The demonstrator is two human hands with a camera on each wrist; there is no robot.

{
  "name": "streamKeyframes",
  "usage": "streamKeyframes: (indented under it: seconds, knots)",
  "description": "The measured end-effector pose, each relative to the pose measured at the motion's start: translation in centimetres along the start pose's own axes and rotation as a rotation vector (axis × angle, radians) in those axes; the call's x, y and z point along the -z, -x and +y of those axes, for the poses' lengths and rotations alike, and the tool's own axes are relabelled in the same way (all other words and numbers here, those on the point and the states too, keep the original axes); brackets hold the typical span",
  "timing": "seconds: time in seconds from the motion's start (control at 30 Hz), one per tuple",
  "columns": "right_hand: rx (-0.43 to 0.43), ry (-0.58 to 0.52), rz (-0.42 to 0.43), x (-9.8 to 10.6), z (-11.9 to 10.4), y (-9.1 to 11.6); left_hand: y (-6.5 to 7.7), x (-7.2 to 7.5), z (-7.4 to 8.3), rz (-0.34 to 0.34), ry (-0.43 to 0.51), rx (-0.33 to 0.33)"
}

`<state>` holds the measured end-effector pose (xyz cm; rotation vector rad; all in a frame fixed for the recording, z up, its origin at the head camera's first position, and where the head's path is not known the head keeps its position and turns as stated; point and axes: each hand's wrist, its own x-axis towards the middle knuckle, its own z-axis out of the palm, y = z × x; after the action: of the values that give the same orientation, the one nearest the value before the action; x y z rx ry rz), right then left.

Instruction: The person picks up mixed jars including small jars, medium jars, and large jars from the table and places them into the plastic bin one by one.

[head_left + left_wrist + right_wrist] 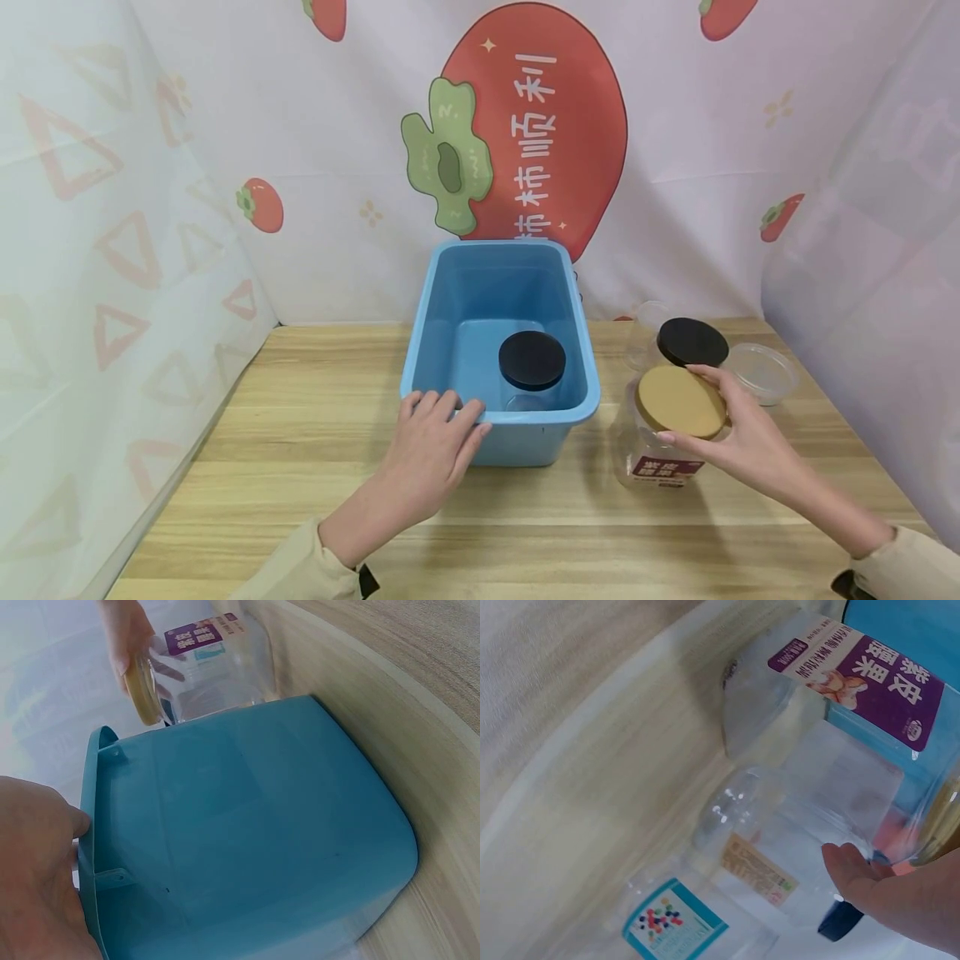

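Note:
A blue plastic bin [517,446] stands on the wooden table, and my left hand [427,458] grips its near rim, fingers over the edge and thumb outside. Inside it, near the front, is a clear jar with a black lid [531,360]. To the right of the bin, my right hand [738,429] holds a clear plastic jar [630,454] by its gold lid [681,402], thumb on the near side and fingers on the far side. A purple label [885,686] with white characters marks this jar; it stands upright close beside the bin.
Behind the gold-lidded jar are a black-lidded jar [692,341], a clear-lidded jar [761,371] and another transparent container [643,333]. One of these jars carries a teal-edged label [671,919]. Printed cloth [337,275] hangs around the table's back and sides.

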<state>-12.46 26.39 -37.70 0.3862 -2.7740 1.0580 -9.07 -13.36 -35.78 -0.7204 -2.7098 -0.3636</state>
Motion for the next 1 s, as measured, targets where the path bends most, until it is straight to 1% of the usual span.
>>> streamKeyframes:
  seconds: [0.1, 0.2, 0.37, 0.57, 0.73, 0.9, 1.0]
  knots:
    - [-0.034, -0.069, -0.020, -0.3, 0.5, 0.2, 0.0, 0.0, 0.0, 0.009, -0.007, -0.004]
    - [-0.030, -0.158, -0.025, -0.7, 1.3, 0.3, 0.0, 0.0, 0.0, 0.015, -0.008, -0.006]
    - [0.048, -0.281, -0.012, -1.4, 2.3, 0.4, 0.0, 0.0, 0.0, 0.016, -0.005, -0.006]
    - [0.137, -0.362, -0.014, -2.0, 3.0, 0.5, 0.0, -0.1, -0.1, 0.021, -0.021, -0.009]
    - [0.174, -0.455, -0.016, -2.4, 3.2, 0.4, 0.1, -0.3, -0.1, 0.044, -0.032, -0.022]
    - [0.195, -0.572, -0.014, -2.7, 3.0, 0.5, 0.1, -0.5, -0.3, 0.077, -0.034, -0.044]
    - [0.203, -0.618, -0.015, -2.9, 2.8, 0.4, 0.1, -0.5, -0.3, 0.083, -0.034, -0.048]
